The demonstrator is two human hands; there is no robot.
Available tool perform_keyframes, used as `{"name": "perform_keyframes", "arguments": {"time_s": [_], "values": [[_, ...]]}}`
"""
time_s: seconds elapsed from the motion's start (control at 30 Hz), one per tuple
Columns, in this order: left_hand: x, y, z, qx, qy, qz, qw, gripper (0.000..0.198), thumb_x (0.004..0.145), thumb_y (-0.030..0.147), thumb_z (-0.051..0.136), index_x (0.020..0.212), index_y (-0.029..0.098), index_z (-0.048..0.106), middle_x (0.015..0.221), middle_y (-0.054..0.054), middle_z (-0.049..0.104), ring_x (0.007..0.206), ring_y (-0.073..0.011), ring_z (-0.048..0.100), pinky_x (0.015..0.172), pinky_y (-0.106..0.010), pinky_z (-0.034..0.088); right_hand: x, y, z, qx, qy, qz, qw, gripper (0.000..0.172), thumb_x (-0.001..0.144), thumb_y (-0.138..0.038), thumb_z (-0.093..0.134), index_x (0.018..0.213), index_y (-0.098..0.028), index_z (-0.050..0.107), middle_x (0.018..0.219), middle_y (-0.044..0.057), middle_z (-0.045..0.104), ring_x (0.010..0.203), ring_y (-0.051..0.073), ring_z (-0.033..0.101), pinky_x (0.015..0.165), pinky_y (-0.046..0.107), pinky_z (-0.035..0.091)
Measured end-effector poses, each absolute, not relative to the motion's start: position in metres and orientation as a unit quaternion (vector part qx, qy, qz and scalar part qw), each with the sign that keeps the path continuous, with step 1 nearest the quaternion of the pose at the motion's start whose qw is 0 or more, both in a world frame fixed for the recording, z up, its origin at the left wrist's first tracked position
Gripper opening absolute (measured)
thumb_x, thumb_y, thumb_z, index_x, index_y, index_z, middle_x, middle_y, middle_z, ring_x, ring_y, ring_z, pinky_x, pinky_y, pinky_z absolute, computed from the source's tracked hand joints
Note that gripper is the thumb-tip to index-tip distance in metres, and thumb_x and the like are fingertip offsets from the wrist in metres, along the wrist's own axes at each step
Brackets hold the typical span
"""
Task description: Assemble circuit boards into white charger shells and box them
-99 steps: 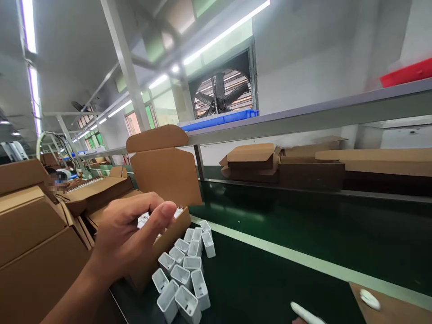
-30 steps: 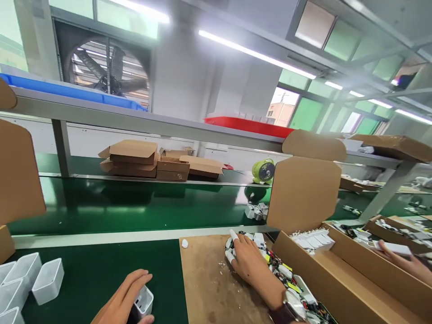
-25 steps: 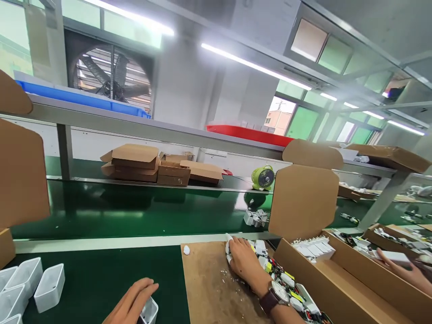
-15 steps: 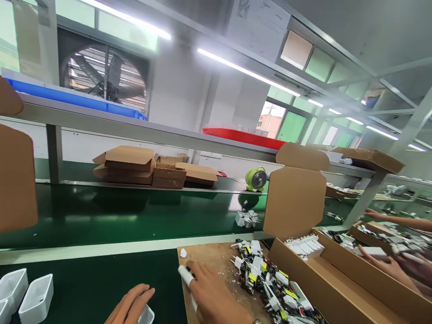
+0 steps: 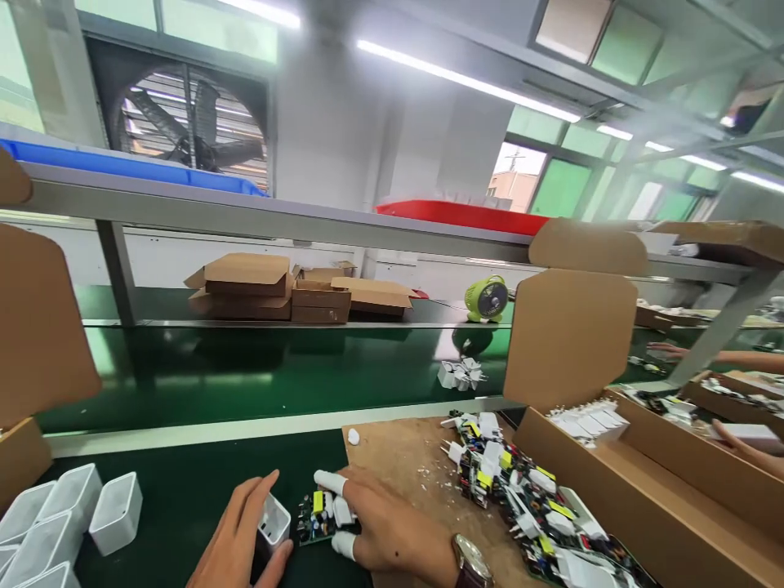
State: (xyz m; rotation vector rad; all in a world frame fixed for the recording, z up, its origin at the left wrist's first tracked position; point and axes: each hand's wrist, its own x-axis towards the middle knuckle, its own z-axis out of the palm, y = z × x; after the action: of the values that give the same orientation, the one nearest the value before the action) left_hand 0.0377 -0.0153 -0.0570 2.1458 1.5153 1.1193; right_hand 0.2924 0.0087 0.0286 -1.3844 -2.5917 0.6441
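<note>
My left hand (image 5: 236, 535) grips a small white plastic case (image 5: 275, 521), its open side turned partly toward me. Close by, my right hand (image 5: 392, 523) pinches a small circuit board (image 5: 316, 518) with a yellow part and white parts on it. White covers sit on the right thumb and forefinger, and a watch (image 5: 471, 560) is on that wrist. Board and case are apart, with a narrow gap between them. Right of my hands, a pile of circuit boards (image 5: 490, 469) with white parts lies on a brown sheet (image 5: 392, 437).
Several white cases (image 5: 116, 513) stand at the left. A cardboard box (image 5: 588, 498) with white pieces is at the right, its lid raised. Behind are white parts (image 5: 461, 374), a green fan (image 5: 487, 299) and a shelf (image 5: 318, 220). Another person's hand (image 5: 750, 449) shows far right.
My right hand has moved from over the brown sheet leftward to beside the left hand, now with a circuit board showing in it. The left hand has raised the white case; the view has shifted.
</note>
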Motion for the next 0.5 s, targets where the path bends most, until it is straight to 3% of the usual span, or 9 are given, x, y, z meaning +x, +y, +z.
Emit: {"name": "perform_keyframes", "arguments": {"time_s": [0.1, 0.2, 0.3, 0.5], "values": [[0.033, -0.012, -0.058, 0.752, 0.524, 0.374, 0.143, 0.053, 0.104, 0.036, 0.048, 0.156, 0.023, 0.047, 0.148, -0.017, 0.058, 0.135, -0.0334, 0.064, 0.108, -0.05, 0.059, 0.286, 0.021, 0.033, -0.441, -0.869, 0.222, 0.035, 0.096, 0.066, -0.026, 0.088, 0.154, -0.019, 0.051, 0.138, 0.016, 0.066, 0.129, 0.038, 0.06, 0.109, 0.046, 0.05], [0.031, -0.009, -0.062, 0.757, 0.517, 0.377, 0.136, 0.054, 0.103, 0.033, 0.051, 0.156, 0.023, 0.047, 0.149, -0.017, 0.059, 0.139, -0.0347, 0.061, 0.112, -0.053, 0.056, 0.281, 0.024, 0.031, -0.452, -0.868, 0.202, 0.034, 0.087, 0.07, -0.028, 0.085, 0.151, -0.018, 0.055, 0.138, 0.017, 0.066, 0.131, 0.039, 0.059, 0.114, 0.049, 0.045], [0.033, -0.008, -0.065, 0.737, 0.525, 0.404, 0.135, 0.057, 0.1, 0.027, 0.053, 0.156, 0.025, 0.046, 0.151, -0.016, 0.058, 0.138, -0.0337, 0.061, 0.111, -0.049, 0.058, 0.281, 0.018, 0.024, -0.464, -0.86, 0.199, 0.081, 0.07, 0.082, -0.02, 0.07, 0.15, -0.017, 0.055, 0.139, 0.017, 0.065, 0.13, 0.036, 0.058, 0.116, 0.05, 0.043], [0.035, -0.009, -0.06, 0.728, 0.539, 0.395, 0.156, 0.06, 0.098, 0.023, 0.053, 0.157, 0.024, 0.044, 0.152, -0.017, 0.057, 0.134, -0.0316, 0.065, 0.1, -0.04, 0.064, 0.297, 0.008, 0.017, -0.428, -0.855, 0.266, 0.12, 0.086, 0.074, -0.02, 0.076, 0.155, -0.013, 0.049, 0.154, 0.017, 0.055, 0.141, 0.033, 0.05, 0.118, 0.041, 0.042]]}}
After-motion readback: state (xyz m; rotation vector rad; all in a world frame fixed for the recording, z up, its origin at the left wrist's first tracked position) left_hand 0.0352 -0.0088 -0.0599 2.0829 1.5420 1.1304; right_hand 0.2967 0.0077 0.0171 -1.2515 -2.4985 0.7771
